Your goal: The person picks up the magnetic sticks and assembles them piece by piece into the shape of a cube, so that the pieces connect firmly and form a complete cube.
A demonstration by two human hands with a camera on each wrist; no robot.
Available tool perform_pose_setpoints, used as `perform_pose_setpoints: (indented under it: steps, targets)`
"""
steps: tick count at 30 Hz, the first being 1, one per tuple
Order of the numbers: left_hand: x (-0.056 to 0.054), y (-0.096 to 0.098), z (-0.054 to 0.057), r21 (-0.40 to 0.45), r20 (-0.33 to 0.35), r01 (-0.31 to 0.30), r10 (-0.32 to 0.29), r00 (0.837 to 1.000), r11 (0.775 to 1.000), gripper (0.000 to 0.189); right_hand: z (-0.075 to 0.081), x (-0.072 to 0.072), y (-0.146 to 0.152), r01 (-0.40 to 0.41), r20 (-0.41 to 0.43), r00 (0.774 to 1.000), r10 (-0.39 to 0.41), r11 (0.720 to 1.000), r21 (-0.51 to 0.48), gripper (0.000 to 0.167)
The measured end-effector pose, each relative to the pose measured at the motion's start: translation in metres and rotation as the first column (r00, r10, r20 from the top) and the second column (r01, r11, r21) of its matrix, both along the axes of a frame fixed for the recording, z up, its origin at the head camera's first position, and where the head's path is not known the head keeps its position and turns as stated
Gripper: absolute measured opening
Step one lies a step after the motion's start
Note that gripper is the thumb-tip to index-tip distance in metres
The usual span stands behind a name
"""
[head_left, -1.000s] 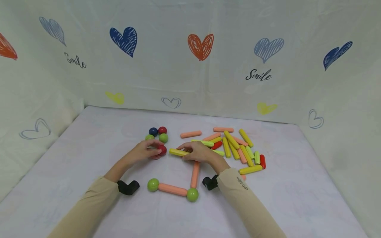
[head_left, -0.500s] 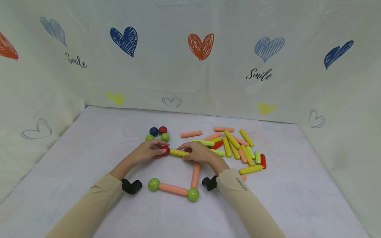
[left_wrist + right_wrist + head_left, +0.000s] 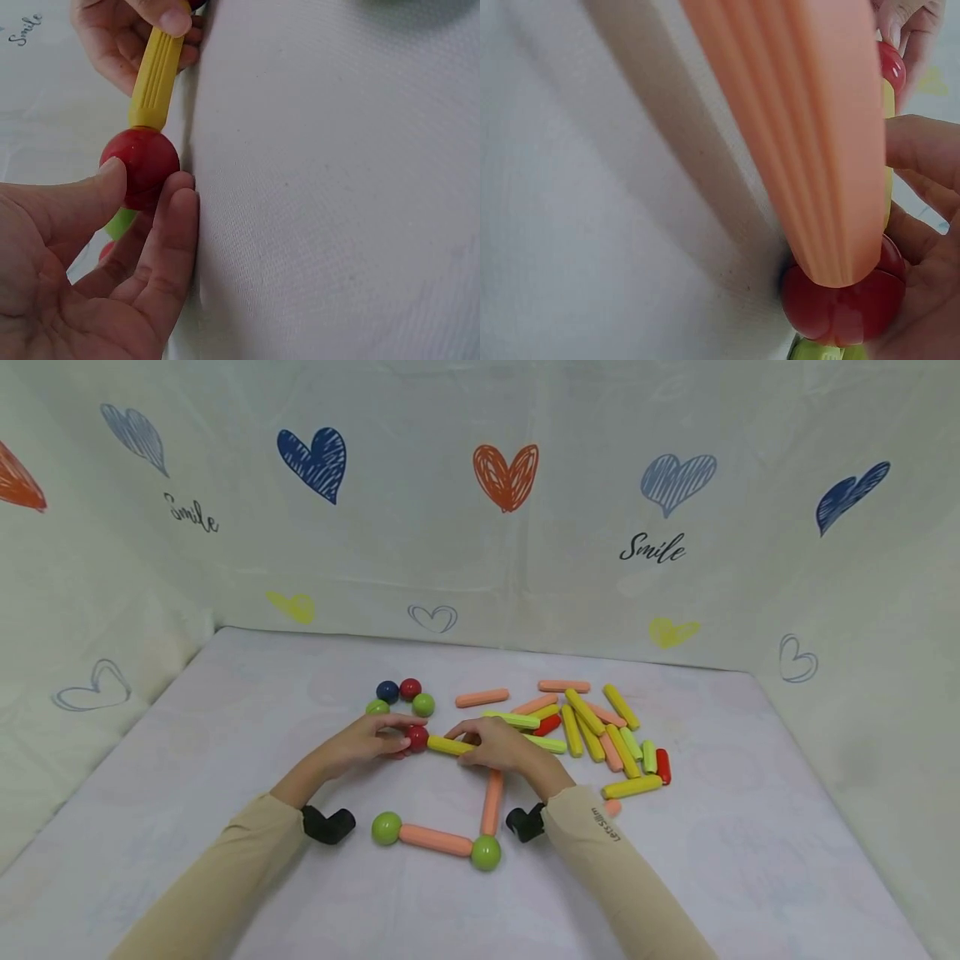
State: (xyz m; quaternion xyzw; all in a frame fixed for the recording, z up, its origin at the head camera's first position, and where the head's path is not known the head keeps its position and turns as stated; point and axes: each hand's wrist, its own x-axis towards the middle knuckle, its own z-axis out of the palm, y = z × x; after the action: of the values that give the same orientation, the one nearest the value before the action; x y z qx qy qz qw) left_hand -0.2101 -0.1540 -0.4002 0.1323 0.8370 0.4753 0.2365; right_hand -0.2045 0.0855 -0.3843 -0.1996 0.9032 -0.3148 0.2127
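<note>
Yellow rod [image 3: 447, 745] between first red ball [image 3: 417, 738] and second red ball [image 3: 840, 311], beyond front peach rod [image 3: 435, 839]. Left hand [image 3: 367, 743]: thumb and fingers pinching first ball, touching rod's end. Right hand [image 3: 497, 743]: thumb and fingers gripping rod. Step, apparently: joining ball to rod. Next move seemingly calls for straight, steady push; seating depth unclear.

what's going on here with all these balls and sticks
A person's left hand holds a glossy red ball against one end of a ridged yellow stick, which the right hand pinches. At that stick's other end is a second glossy red ball, with a ridged salmon-pink stick leading to a shiny green ball. From there, another salmon-pink stick reaches a second green ball. No stick joins that ball to the held red one.
</note>
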Motion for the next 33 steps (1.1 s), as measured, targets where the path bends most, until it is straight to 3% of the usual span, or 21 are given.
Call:
perform_pose_setpoints:
  steps: [7,11,15,18,23,29,33]
  targets:
    - [0.0,0.002,0.0,-0.031,-0.006,-0.011,0.011,1.0,0.999,0.038,0.012,0.005,0.018,-0.011,-0.051,0.999,0.008,0.998,-0.064,0.035]
    - [0.0,0.002,0.0,-0.046,-0.003,-0.022,0.022,1.0,0.999,0.037,0.029,0.015,0.04,0.027,-0.105,0.993,-0.046,0.984,-0.179,0.033]
    - [-0.001,0.003,-0.001,-0.032,0.004,-0.018,0.019,1.0,0.999,0.037,0.045,0.031,0.068,0.057,-0.2,0.974,-0.107,0.969,-0.24,0.031]
    - [-0.001,0.003,-0.001,-0.023,0.007,-0.021,0.021,1.0,1.0,0.037,0.05,0.043,0.089,0.095,-0.254,0.955,-0.152,0.97,-0.225,0.031]
    - [0.0,0.004,0.001,-0.016,0.017,-0.03,0.031,0.999,0.999,0.037,0.05,0.064,0.125,0.212,-0.272,0.928,-0.256,0.96,-0.182,0.03]
    - [0.001,0.005,0.003,-0.026,0.03,-0.031,0.032,0.999,0.999,0.038,0.04,0.083,0.159,0.334,-0.276,0.902,-0.331,0.942,-0.04,0.032]
    - [0.001,0.006,0.004,-0.025,0.034,-0.025,0.026,0.999,0.999,0.038,0.028,0.091,0.176,0.363,-0.307,0.89,-0.337,0.931,0.03,0.028]
